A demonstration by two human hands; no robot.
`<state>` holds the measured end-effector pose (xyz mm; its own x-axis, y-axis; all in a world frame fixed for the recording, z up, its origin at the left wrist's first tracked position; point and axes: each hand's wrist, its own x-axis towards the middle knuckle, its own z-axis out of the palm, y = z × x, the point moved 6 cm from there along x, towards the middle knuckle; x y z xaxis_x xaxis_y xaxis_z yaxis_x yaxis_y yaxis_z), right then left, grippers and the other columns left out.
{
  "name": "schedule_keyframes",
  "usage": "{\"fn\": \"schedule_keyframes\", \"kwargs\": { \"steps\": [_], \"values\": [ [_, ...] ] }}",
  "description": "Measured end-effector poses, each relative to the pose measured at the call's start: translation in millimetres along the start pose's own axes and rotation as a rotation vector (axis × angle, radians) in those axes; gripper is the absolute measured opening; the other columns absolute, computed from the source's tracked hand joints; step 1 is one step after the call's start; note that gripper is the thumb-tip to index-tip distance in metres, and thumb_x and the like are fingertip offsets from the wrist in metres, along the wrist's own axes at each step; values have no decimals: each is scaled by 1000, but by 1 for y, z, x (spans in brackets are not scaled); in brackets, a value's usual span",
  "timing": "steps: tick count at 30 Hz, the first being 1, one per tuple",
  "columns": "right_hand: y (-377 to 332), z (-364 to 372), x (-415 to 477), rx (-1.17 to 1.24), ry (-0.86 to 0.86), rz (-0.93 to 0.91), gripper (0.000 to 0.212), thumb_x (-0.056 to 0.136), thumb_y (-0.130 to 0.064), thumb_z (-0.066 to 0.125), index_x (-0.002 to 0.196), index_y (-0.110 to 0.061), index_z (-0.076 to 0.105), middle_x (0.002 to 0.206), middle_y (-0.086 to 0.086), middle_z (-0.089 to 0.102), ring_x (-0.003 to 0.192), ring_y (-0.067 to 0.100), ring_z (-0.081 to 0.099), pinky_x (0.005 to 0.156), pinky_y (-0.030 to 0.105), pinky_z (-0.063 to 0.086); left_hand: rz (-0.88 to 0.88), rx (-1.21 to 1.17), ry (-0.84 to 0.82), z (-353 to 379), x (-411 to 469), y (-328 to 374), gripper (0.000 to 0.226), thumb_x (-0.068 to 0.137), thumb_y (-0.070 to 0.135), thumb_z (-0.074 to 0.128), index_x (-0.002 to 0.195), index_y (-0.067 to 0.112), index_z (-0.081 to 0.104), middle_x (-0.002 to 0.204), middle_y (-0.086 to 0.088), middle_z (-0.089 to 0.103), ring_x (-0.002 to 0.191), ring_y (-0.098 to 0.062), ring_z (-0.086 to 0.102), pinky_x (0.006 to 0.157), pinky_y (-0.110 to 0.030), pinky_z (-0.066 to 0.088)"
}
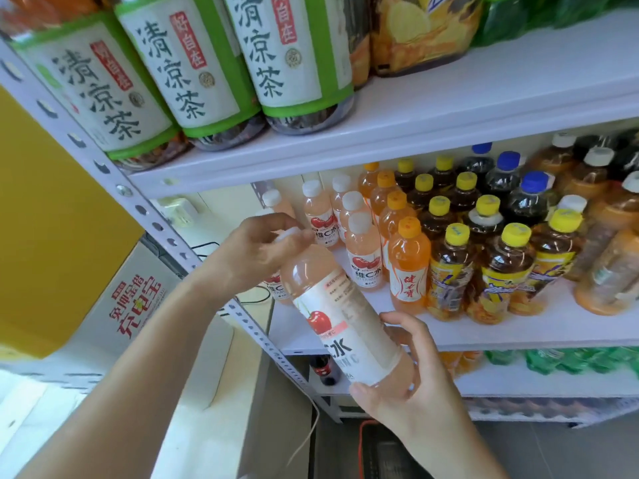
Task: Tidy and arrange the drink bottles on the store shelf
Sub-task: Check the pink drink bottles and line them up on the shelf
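Both hands hold one pink drink bottle (340,312) tilted before the middle shelf (518,331) — left hand (256,250) curled round its white cap, right hand (404,371) gripping its base — with matching pink bottles (363,250) standing just behind the cap.

Left hand (256,250) covers most of the held bottle's (332,305) white cap; right hand (408,385) hides part of its base. Up top, the tea bottles (193,63) lose their necks to the frame edge. A shelf bottle (276,288) barely peeks from behind the left wrist; green packs (570,359) below, just blur
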<state>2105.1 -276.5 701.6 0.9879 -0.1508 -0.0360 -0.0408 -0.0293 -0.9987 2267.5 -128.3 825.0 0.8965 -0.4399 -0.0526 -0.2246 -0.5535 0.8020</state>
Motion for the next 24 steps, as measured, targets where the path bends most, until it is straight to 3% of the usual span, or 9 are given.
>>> {"fn": "schedule_keyframes", "kwargs": {
  "steps": [2,4,6,9,12,15,18,21,24],
  "values": [
    [6,-5,7,-44,-19,-10,78,64,-11,81,117,-52,41,114,-25,51,105,9,55,75,16,48,-18,-10,-80,3,-5,3,46,77,58,72,100,18,71,82,-11,69,68,-25,62,61,-34,53],
    [11,-7,15,-97,-79,-26,80,68,-12,81,121,-51,35,119,-21,47,111,12,52,78,18,48,-24,18,-113,5,-13,8,45,80,55,73,107,19,70,95,-16,72,83,-39,66,72,-47,56],
    [14,-5,25,-144,-153,-45,77,70,-28,80,124,-53,31,123,-18,45,114,11,53,84,25,49,-1,89,-104,5,-22,11,35,82,48,72,108,25,68,87,0,73,72,-27,65,61,-35,53],
    [16,9,41,-232,-252,-72,71,72,-52,73,128,-57,28,128,-17,47,115,5,53,91,37,50,6,308,-94,9,-38,13,30,82,49,69,109,38,63,68,9,66,53,-7,54,53,-19,45],
    [25,26,57,-308,-301,-105,74,78,-52,69,137,-50,24,137,-17,46,122,6,49,97,41,49,67,606,-49,16,-49,19,33,87,52,63,117,41,58,95,23,65,64,1,60,61,-13,44],
    [34,36,68,-407,-292,-137,72,87,-45,63,144,-44,18,143,-13,40,129,10,43,101,32,44,75,839,-19,18,-45,16,36,91,51,60,124,39,53,116,13,62,80,-5,64,74,-23,48],
    [45,38,77,-514,-265,-117,65,92,-36,61,146,-36,24,147,-6,38,131,15,41,99,27,39,4,978,60,10,-27,0,39,85,44,69,122,35,59,103,7,67,86,-15,60,72,-24,42],
    [43,33,87,-624,-248,-120,61,94,-30,58,147,-27,29,149,-1,38,133,20,39,105,32,37,-110,1063,56,8,-3,-23,43,76,33,75,117,29,63,72,11,52,78,-17,54,65,-25,39],
    [30,22,101,-747,-189,-167,56,94,-26,58,145,-21,35,145,5,42,130,25,41,102,34,39,-196,1136,-1,7,21,-48,43,75,27,75,116,23,61,75,7,52,82,-20,57,65,-27,41]
  ]
}}
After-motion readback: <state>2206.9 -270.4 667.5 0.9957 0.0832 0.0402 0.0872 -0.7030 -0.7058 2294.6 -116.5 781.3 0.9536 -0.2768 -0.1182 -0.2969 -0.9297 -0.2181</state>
